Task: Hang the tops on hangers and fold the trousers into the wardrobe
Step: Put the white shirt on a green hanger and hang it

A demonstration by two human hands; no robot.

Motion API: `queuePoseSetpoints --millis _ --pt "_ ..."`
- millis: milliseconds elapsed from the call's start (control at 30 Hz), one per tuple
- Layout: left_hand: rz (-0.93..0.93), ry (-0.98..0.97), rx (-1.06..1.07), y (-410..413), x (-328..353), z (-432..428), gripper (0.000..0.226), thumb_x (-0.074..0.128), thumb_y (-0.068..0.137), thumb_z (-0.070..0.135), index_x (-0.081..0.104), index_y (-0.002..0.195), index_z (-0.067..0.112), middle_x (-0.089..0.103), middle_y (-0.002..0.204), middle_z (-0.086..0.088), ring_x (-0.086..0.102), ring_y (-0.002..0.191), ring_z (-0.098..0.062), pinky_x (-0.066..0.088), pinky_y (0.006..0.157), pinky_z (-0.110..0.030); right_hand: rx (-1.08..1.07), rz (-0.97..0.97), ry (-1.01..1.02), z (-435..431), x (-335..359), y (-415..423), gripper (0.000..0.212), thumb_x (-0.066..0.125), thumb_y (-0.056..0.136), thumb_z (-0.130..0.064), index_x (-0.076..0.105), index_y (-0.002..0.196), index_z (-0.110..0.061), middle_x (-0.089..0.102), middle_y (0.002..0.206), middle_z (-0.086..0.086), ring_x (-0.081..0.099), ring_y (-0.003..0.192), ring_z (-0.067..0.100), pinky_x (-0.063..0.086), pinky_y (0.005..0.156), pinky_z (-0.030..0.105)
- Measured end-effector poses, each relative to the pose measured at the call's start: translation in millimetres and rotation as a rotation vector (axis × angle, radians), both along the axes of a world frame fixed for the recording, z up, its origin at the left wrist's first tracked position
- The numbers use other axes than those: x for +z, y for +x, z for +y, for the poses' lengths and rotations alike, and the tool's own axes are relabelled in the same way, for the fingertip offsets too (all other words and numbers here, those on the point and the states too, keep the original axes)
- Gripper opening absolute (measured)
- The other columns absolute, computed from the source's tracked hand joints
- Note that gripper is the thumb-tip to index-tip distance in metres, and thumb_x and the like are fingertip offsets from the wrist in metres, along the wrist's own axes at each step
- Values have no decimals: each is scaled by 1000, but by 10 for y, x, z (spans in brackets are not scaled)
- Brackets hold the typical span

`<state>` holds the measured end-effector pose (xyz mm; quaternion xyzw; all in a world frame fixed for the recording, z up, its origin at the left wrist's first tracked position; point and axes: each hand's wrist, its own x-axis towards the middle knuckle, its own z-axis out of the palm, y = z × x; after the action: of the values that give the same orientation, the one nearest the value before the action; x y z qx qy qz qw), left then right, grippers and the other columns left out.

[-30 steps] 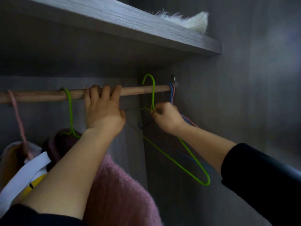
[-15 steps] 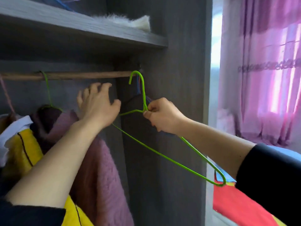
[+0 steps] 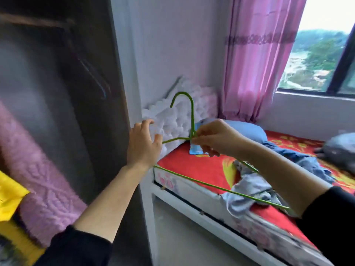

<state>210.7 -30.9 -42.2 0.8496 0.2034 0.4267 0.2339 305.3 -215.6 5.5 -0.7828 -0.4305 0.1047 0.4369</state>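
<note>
My right hand (image 3: 215, 139) pinches a green wire hanger (image 3: 192, 116) at the neck, just below its hook, and holds it in the air between the wardrobe and the bed. My left hand (image 3: 143, 144) is beside it with fingers spread, its thumb near the hanger's left shoulder wire; contact cannot be told. Crumpled blue-grey clothes (image 3: 249, 185) lie on the red bedsheet (image 3: 194, 166). Inside the dark wardrobe (image 3: 57, 83) a pink knitted top (image 3: 34, 169) and a yellow garment (image 3: 11, 192) hang at the left.
The bed with a white tufted headboard (image 3: 182, 120) and a blue pillow (image 3: 245, 131) stands right of the wardrobe. A grey item (image 3: 340, 148) lies at the far right of the bed. Pink curtains (image 3: 257, 60) and a window (image 3: 322, 47) are behind.
My right hand lifted the green hanger off the rail and carried it out of the wardrobe toward the bed. My left hand let go of the rail and came along. The view swung right.
</note>
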Motion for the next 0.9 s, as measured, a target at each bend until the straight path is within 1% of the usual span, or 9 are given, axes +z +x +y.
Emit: queuePoseSetpoints --millis 133,200,300,400,500,567,667,767,900 --pt "142 -105 -149 517 -458 -742 37 52 87 19 52 125 15 52 124 -13 43 117 -27 37 97 -35 -111 4 -147 -830 -428 229 25 65 86 -13 61 63 -6 58 48 0 51 40 12 39 41 20" --pt "221 -96 -223 822 -649 -1106 37 53 87 18 53 124 13 53 123 -15 43 116 -29 36 96 -35 -183 8 -195 -1187 -664 345 22 65 86 -14 63 67 -6 59 53 3 53 44 14 42 43 22" --pt "343 -77 -322 1305 -907 -1640 38 54 85 16 54 122 11 53 122 -16 45 114 -32 34 95 -33 -300 31 -239 -1671 -993 552 20 64 85 -14 63 68 -4 59 53 0 52 44 8 44 47 22" --pt "440 -61 -422 1798 -1187 -2166 38 55 84 17 55 121 12 54 121 -16 46 112 -34 32 97 -34 -406 117 -253 -2136 -1282 841 22 63 86 -12 63 72 5 57 55 4 49 43 9 42 47 23" --pt "539 -100 -516 2262 -1549 -2651 37 53 85 20 53 122 14 53 120 -16 46 111 -33 34 95 -34 -492 223 -245 -2583 -1549 1187 22 63 87 -14 63 72 3 59 57 8 52 45 12 42 45 23" --pt "620 -112 -581 2595 -1812 -2943 37 52 86 20 52 123 13 53 123 -16 45 114 -33 34 98 -35 -543 291 -240 -2873 -1736 1461 22 62 87 -14 62 74 5 60 59 11 54 48 15 43 46 25" --pt "718 -126 -648 3135 -2103 -3341 35 51 87 20 52 122 14 52 123 -16 44 117 -32 33 100 -36 -638 391 -245 -3287 -1993 1899 20 63 87 -15 63 74 1 58 60 8 52 47 12 41 46 22" --pt "796 -107 -712 3668 -2299 -3687 35 50 87 20 53 121 13 54 122 -15 44 118 -32 33 101 -36 -779 467 -242 -3638 -2229 2336 31 65 88 -28 62 70 -2 57 57 2 52 48 10 41 48 21" --pt "916 -69 -780 4283 -2520 -4099 31 48 88 20 53 117 10 54 121 -17 45 116 -34 35 98 -38 -981 526 -222 -4100 -2481 2766 49 63 84 -51 43 53 -18 46 48 -1 46 44 11 39 53 27"
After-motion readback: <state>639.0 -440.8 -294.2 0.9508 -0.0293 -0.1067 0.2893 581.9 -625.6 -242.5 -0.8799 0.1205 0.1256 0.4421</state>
